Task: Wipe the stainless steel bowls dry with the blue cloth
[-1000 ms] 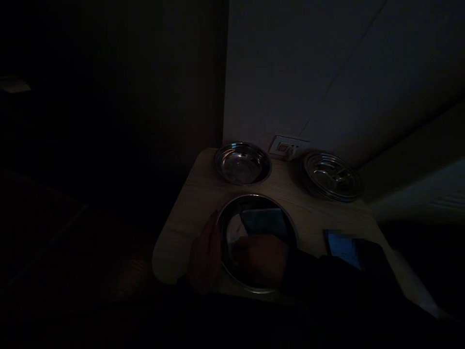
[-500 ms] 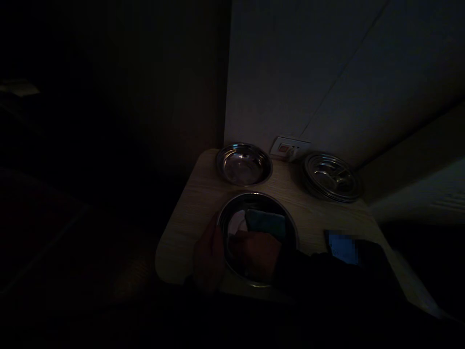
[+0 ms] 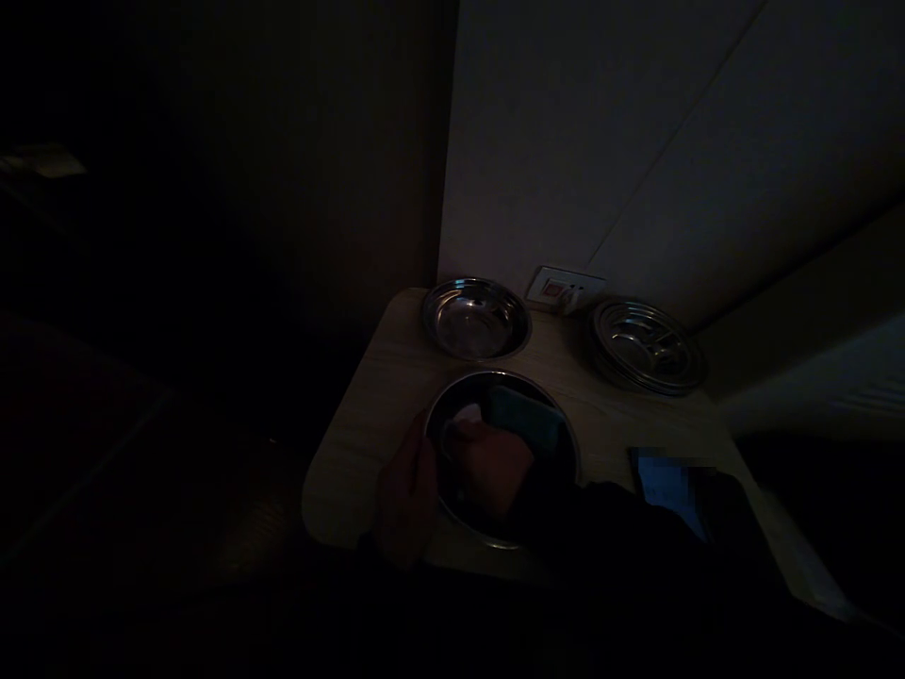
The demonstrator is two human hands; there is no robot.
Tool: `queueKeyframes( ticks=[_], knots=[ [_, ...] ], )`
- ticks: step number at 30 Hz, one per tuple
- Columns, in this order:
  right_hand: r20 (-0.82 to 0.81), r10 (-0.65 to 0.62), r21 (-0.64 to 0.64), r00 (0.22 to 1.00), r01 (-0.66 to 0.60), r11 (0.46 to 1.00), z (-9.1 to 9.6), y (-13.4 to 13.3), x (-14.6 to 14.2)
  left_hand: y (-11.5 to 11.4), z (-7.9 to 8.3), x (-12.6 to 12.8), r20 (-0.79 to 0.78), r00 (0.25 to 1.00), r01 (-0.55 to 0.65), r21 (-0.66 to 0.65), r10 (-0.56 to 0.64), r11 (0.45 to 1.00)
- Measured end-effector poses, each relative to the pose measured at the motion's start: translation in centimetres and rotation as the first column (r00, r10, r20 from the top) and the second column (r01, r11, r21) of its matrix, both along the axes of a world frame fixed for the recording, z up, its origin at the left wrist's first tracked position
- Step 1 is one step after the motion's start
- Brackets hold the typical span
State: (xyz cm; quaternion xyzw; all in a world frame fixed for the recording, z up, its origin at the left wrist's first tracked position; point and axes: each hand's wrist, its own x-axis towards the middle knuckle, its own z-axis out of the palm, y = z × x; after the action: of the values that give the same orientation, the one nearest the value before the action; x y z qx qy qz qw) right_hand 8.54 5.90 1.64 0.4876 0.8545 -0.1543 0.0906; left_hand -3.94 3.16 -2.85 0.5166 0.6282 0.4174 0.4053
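First, bowl (image 3: 459,387): round, shiny metal, standing near the front edge of the table (image 3: 353,462); both hands at it.
Left hand (image 3: 408,495): at the bowl's left side, against the rim; fingers close together, pointing away from the body; too dark to tell whether they grip.
Right hand (image 3: 491,467): inside the bowl, fingers bent down over a pale piece (image 3: 468,413); cannot tell whether they are clamped on it.
Teal block (image 3: 527,415): roughly rectangular, inside the bowl, beyond the right hand, near the far right wall.
Metal dish (image 3: 477,325): round, shallow, behind the bowl, near the wall (image 3: 566,141).
Stacked plates (image 3: 643,349): metal, divided top plate, back right of the table.
Wall plate (image 3: 555,288): reddish switch, low on the wall.
Phone (image 3: 657,476): lit bluish screen, right of the bowl, beside the dark sleeve (image 3: 600,528).
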Motion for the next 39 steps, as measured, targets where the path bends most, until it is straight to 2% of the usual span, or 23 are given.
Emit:
queueKeyframes(
  ticks=[3,6,8,12,14,18,20,25,31,36,39],
  knots=[
    [0.004,-0.061,0.066,0.998,0.061,0.996,-0.2,0.4,-0.4,0.0,-0.2,0.0,-0.013,0.999,-0.032,0.029,0.033,0.999],
    [-0.021,0.035,-0.045,0.999,-0.036,0.998,-0.2,0.0,0.1,0.0,-0.1,0.3,-0.018,0.995,-0.094,0.009,0.095,0.995],
    [-0.033,0.099,-0.104,0.995,-0.102,0.989,-0.1,-0.1,0.5,0.1,0.1,0.4,-0.016,0.996,-0.092,0.001,0.092,0.996],
    [-0.009,-0.016,0.013,1.000,0.016,1.000,-0.1,0.6,0.2,0.1,0.2,0.3,-0.015,1.000,-0.019,0.024,0.019,1.000],
    [-0.002,-0.065,0.052,0.998,0.065,0.997,-0.1,0.9,0.0,0.1,0.1,0.2,-0.012,0.999,-0.031,0.038,0.031,0.999],
    [-0.014,0.077,-0.041,0.997,-0.078,0.996,0.0,0.2,0.6,0.1,0.1,0.4,-0.018,0.996,-0.093,-0.007,0.092,0.996],
    [-0.012,0.127,-0.088,0.992,-0.128,0.988,0.0,0.0,0.8,0.0,0.3,0.4,-0.014,0.997,-0.080,-0.022,0.079,0.997],
    [0.022,-0.015,0.036,1.000,0.014,0.999,0.0,0.7,0.3,-0.2,0.2,0.4,0.005,0.998,-0.059,-0.003,0.059,0.998],
    [-0.031,0.147,-0.100,0.989,-0.150,0.984,0.2,-0.2,1.0,-0.1,0.2,0.6,0.015,0.996,-0.090,-0.020,0.091,0.996],
    [-0.098,-0.022,0.010,0.995,0.023,1.000,-0.4,0.4,0.5,-0.1,0.1,0.4,0.021,0.999,-0.049,0.014,0.048,0.999],
    [-0.214,0.027,-0.060,0.976,-0.041,0.997,-0.8,0.1,0.8,-0.1,0.2,0.4,-0.014,0.996,-0.083,0.005,0.083,0.997]
  ],
)
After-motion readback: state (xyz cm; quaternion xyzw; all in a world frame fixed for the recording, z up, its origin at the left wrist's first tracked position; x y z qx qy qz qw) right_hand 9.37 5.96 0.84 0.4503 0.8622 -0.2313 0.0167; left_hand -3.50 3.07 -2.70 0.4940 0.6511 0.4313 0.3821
